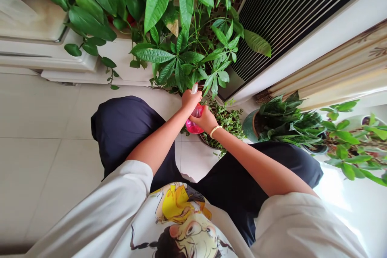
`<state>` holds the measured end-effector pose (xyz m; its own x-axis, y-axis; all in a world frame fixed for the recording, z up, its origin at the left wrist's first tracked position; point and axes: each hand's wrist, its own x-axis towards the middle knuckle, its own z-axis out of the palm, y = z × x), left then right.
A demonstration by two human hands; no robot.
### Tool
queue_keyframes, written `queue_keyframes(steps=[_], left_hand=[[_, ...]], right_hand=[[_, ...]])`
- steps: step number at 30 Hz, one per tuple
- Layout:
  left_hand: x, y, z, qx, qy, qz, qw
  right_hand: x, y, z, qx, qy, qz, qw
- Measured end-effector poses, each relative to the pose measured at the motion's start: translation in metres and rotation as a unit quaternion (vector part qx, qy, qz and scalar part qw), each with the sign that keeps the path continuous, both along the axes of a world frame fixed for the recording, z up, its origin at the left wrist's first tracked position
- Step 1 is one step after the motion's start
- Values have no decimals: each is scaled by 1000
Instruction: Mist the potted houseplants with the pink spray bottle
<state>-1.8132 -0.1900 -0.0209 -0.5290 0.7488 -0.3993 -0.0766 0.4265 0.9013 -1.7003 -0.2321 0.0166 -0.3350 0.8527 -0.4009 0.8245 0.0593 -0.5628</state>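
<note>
A translucent pink spray bottle (194,127) is held between my two hands, low in front of a leafy potted plant (178,58). My left hand (191,98) is closed around its upper part, where a white and red head sticks out. Lower down, my right hand (207,119), with a pale bracelet at the wrist, grips the pink body from the right side. Just beyond the bottle are the lower leaves of the tall plant. Beside my right hand grows a small-leaved bushy plant (231,123) in a round pot, partly hidden by my forearm.
A dark slatted panel (287,12) in a white frame leans across the upper right, near a cream curtain (341,66). More potted plants (290,123) stand at right. White furniture (72,54) with trailing leaves lines the upper left above the tiled floor (33,161).
</note>
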Motion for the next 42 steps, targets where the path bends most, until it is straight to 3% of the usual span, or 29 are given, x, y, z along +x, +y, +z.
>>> queue_keyframes(steps=[6, 12, 21, 28, 42], left_hand=[[0, 1, -2, -37, 32, 23, 999], [2, 1, -9, -32, -8, 24, 999], [4, 2, -4, -11, -1, -13, 1000], [6, 6, -6, -8, -3, 27, 1000], [8, 4, -4, -29, 30, 26, 999]], right_hand=[[-1, 0, -2, 5, -7, 5, 1000], [1, 2, -8, 9, -6, 9, 1000], [0, 2, 0, 2, -30, -1, 1000], [1, 3, 4, 14, -41, 16, 999], [4, 6, -3, 19, -20, 20, 999]])
